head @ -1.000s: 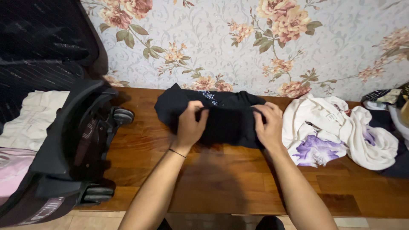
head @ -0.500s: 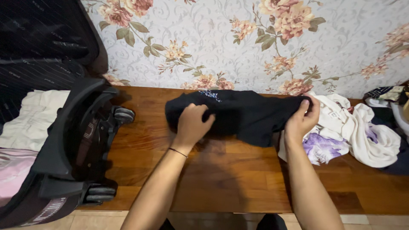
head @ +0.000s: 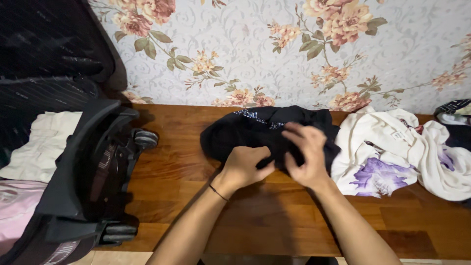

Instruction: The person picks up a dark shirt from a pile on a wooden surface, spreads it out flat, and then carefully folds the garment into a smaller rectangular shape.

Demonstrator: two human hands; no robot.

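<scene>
A black garment (head: 245, 132) with a small pale print near its top lies bunched on the wooden table (head: 274, 216), close to the wall. My left hand (head: 243, 167) grips its near edge, fingers curled into the cloth. My right hand (head: 305, 154) lies on top of the garment's right part, fingers spread and a little blurred, pressing the cloth down. Both hands sit close together at the garment's front.
An open black suitcase (head: 83, 172) stands at the left with cream (head: 44, 145) and pink (head: 14, 206) clothes inside. A white garment with a purple print (head: 387, 157) lies heaped to the right. More clothes (head: 454, 115) sit at the far right. Floral wallpaper backs the table.
My right hand had pulled the garment's right end out toward the white heap; it has now come back left and lies on the bunched cloth. The left hand shifted slightly right.
</scene>
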